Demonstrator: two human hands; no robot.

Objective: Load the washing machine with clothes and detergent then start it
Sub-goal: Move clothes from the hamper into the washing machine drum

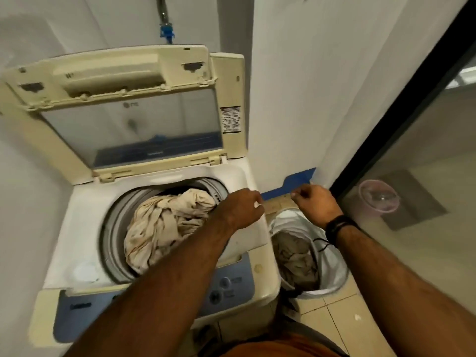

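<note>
A cream top-loading washing machine (85, 228) stands with its lid (128, 119) raised against the wall. A crumpled beige cloth (164, 222) fills the drum. My left hand (240, 208) hovers over the machine's right rim, fingers curled, nothing visibly in it. My right hand (313, 202) is beyond the machine, above a white laundry bag (332, 269) on the floor, fingers loosely curled and empty. A grey-beige garment (296, 258) lies inside the bag. The blue control panel (226, 287) runs along the machine's front edge.
White walls close in on the left and behind. A dark-framed glass partition (412, 99) runs along the right, with a clear plastic tub (378, 199) behind it. Blue tape (296, 180) marks the wall base. A water hose (166, 29) hangs above the lid.
</note>
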